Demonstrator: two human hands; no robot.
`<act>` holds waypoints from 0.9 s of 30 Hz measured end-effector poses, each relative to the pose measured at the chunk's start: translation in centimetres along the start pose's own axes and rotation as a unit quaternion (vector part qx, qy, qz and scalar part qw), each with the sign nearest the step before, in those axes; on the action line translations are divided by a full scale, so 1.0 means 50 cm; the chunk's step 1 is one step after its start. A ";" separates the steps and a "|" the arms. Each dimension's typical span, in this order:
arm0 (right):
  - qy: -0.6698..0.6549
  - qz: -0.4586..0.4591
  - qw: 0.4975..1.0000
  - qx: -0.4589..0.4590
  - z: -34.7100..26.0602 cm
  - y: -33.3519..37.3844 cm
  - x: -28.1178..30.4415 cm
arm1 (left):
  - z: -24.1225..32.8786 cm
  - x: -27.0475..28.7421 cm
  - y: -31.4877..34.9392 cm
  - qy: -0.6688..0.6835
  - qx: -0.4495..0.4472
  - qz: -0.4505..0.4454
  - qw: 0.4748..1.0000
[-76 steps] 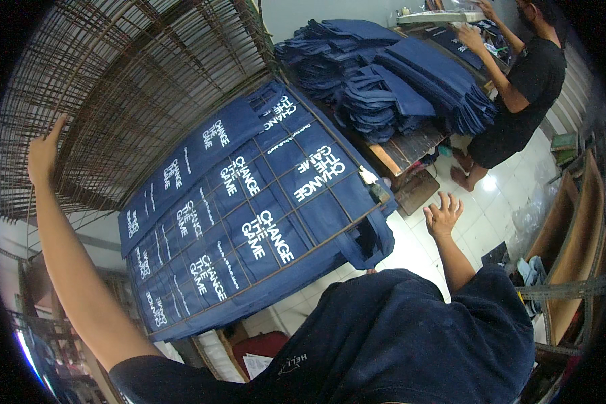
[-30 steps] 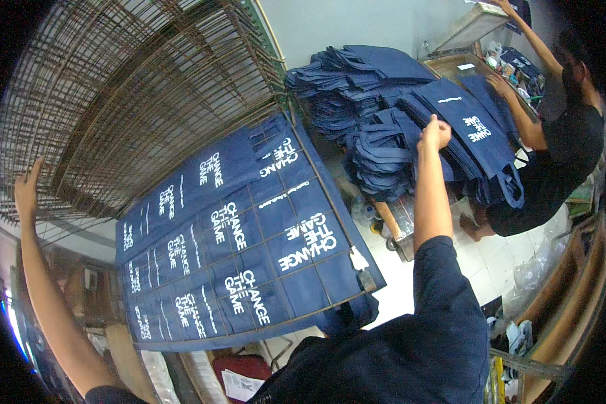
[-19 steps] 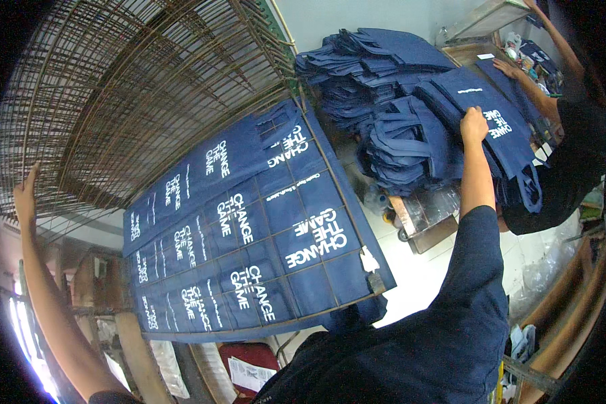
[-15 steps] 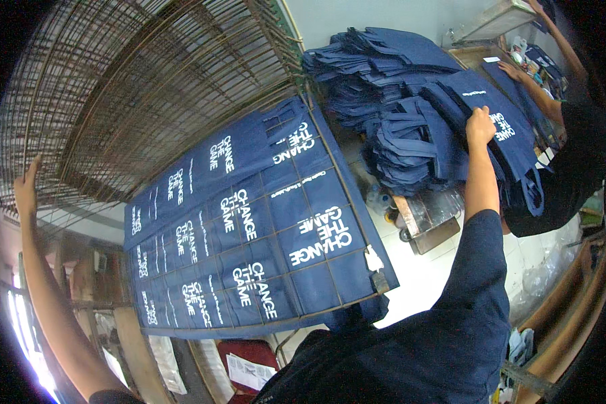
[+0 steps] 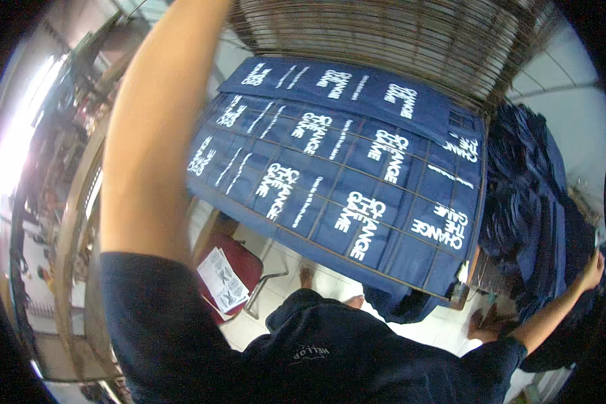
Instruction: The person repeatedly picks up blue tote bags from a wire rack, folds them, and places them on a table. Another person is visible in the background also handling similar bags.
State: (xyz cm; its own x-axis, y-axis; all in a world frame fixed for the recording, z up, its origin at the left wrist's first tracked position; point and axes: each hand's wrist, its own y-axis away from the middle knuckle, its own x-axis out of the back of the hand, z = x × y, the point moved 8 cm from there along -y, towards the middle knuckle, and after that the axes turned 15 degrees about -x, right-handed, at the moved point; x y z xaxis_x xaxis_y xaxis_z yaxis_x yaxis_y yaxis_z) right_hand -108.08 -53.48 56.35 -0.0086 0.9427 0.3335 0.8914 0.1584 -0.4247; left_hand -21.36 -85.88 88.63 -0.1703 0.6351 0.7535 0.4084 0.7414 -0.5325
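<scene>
Navy printed bags (image 5: 347, 158): lying in rows at centre, crossed by thin wires.
Wire rack (image 5: 397, 34): standing beyond them.
Left hand: staying unseen past the left arm (image 5: 158, 135); cannot tell its fingers.
Right hand (image 5: 592, 271): showing small at right, beside a navy pile (image 5: 518, 161); cannot tell whether fingers are spreading or pinching.
Red chair (image 5: 232, 244): holding papers, nearer left.

Red chair (image 5: 244, 258) w/ papers (image 5: 222, 279); tile flr (image 5: 444, 330)
</scene>
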 end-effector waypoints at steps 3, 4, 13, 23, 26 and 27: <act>0.067 -0.059 0.993 0.080 -0.096 -0.083 0.083 | 0.000 0.005 0.002 0.052 -0.057 0.115 0.990; 0.037 -0.155 0.984 0.085 -0.131 -0.072 0.062 | -0.013 -0.012 -0.015 0.079 -0.106 0.177 0.975; 0.286 -0.524 0.765 0.241 -0.740 0.753 0.008 | -0.252 -0.119 0.056 0.003 -0.099 0.177 0.979; 0.248 -0.612 0.541 0.521 -1.201 1.376 -0.127 | -0.602 -0.241 0.172 -0.001 -0.001 0.089 0.996; 0.192 -0.644 0.514 0.532 -1.294 1.474 -0.160 | -0.622 -0.249 0.177 0.005 -0.011 0.030 0.999; 0.169 -0.653 0.499 0.544 -1.322 1.500 -0.172 | -0.629 -0.248 0.175 0.009 -0.021 0.025 0.999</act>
State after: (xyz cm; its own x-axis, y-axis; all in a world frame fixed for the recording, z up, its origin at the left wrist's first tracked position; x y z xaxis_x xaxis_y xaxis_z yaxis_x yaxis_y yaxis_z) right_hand -11.18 -69.11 77.27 -0.0197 -0.2485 0.9684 -0.5499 0.8117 0.1971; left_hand 12.52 -94.09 86.74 -0.1322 0.6663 0.7339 0.4527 0.6992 -0.5533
